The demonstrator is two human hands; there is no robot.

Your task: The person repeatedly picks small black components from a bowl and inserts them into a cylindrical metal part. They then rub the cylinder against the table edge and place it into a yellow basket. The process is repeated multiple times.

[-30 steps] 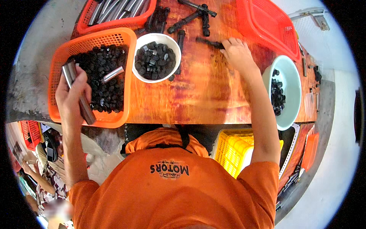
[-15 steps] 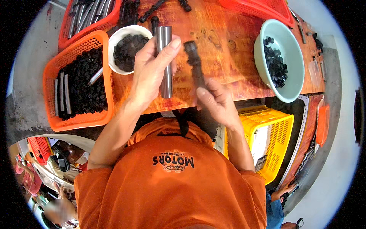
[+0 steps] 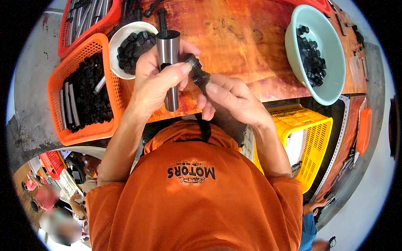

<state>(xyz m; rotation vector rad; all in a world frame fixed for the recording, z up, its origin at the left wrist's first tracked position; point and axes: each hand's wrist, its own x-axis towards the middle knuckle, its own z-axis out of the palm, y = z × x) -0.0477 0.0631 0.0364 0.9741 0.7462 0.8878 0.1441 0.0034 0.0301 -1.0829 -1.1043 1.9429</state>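
- Left hand (image 3: 155, 85) grasps a metal tube (image 3: 168, 48) by the bench's (image 3: 251, 54) near edge, long axis pointing toward it.
- Right hand (image 3: 234, 98) pinches a black rod (image 3: 197, 73), slanting leftward, just beside the tube.

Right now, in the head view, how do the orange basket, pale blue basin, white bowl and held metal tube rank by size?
1. Orange basket
2. Pale blue basin
3. White bowl
Unsure: metal tube, longer than the bowl but narrower, partly hidden, perhaps nearer the camera.
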